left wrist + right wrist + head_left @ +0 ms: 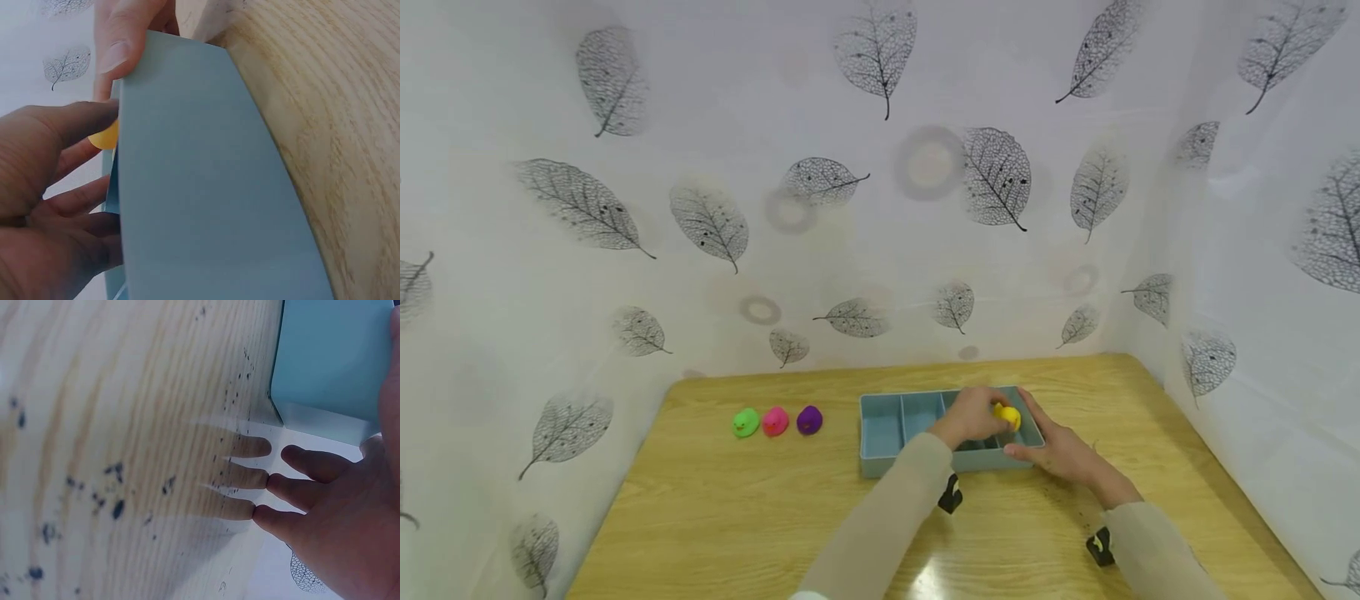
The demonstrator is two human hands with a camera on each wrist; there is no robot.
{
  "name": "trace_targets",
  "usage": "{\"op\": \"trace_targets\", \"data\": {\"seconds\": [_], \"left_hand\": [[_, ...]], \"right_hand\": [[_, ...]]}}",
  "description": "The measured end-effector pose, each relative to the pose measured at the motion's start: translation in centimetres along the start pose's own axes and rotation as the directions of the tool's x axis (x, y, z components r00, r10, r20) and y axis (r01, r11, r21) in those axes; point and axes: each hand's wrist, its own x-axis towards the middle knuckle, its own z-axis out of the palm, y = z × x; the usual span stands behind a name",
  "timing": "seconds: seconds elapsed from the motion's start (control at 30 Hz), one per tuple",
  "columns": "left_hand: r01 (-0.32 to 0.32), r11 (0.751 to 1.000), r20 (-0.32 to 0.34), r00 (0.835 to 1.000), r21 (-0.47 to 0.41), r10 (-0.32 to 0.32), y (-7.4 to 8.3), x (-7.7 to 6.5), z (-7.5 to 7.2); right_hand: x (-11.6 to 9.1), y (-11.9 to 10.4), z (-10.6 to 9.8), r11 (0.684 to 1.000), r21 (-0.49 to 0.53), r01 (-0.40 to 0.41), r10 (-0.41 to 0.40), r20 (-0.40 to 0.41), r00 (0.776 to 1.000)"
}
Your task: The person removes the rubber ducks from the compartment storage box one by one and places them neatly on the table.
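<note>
A blue-grey divided tray [882, 467] lies on the wooden table. My left hand [976, 415] reaches into its right part and pinches a yellow rubber duck [1011, 418] at the rightmost compartment. In the left wrist view the duck [106, 137] shows only partly, behind the fingers and the tray wall [194, 162]. My right hand [1063, 452] holds the tray's right end, its thumb over the front rim and a finger along the far corner. In the right wrist view the other fingers of the right hand [340, 519] spread beside the tray's end.
Left of the tray, a green duck [746, 422], a pink duck [775, 422] and a purple duck [809, 420] stand in a row on the table [715, 517]. Behind the table hangs a white leaf-patterned sheet [880, 250], which continues along the sides.
</note>
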Motion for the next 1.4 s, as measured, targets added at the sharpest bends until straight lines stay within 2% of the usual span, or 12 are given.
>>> {"op": "trace_targets", "data": {"seconds": [0.23,0.4,0.67,0.77,0.9,0.97,1.07,1.23,1.4], "left_hand": [[0.0,0.998,0.013,1.0,-0.059,0.001,0.1,-0.4,-1.0],[-0.031,0.997,-0.005,1.0,-0.073,0.03,0.0,-0.5,-1.4],[-0.077,0.985,-0.029,0.997,-0.155,0.073,-0.5,-1.1,-2.1],[-0.092,0.971,-0.053,0.995,-0.219,0.083,-0.7,-1.4,-2.5],[-0.096,0.935,-0.081,0.994,-0.342,0.073,-1.2,-1.8,-2.9],[-0.101,0.921,-0.099,0.993,-0.376,0.068,-1.5,-1.9,-3.1],[-0.119,0.909,-0.128,0.989,-0.4,0.073,-2.0,-2.1,-3.3],[-0.16,0.901,-0.172,0.98,-0.404,0.097,-2.2,-2.7,-3.7],[-0.123,0.892,-0.177,0.983,-0.434,0.05,-2.8,-3.2,-3.7]], "right_hand": [[-0.3,0.1,-0.1,1.0,0.014,-0.009,0.009,0.002,1.0],[-0.4,0.1,-0.1,1.0,0.001,-0.012,0.012,-0.008,1.0],[-0.3,0.1,0.0,1.0,0.002,-0.001,0.001,-0.016,1.0],[-0.3,0.1,0.1,1.0,-0.001,0.001,-0.001,-0.013,1.0],[-0.2,0.0,0.0,1.0,0.0,-0.001,0.001,-0.007,1.0],[-0.2,-0.1,0.0,1.0,-0.001,-0.002,0.002,-0.008,1.0],[-0.2,-0.2,0.0,1.0,-0.012,-0.001,0.0,-0.012,1.0],[-0.1,-0.2,0.0,1.0,-0.015,0.002,-0.002,-0.014,1.0],[-0.2,-0.3,0.0,1.0,-0.016,0.003,-0.004,-0.013,1.0]]}}
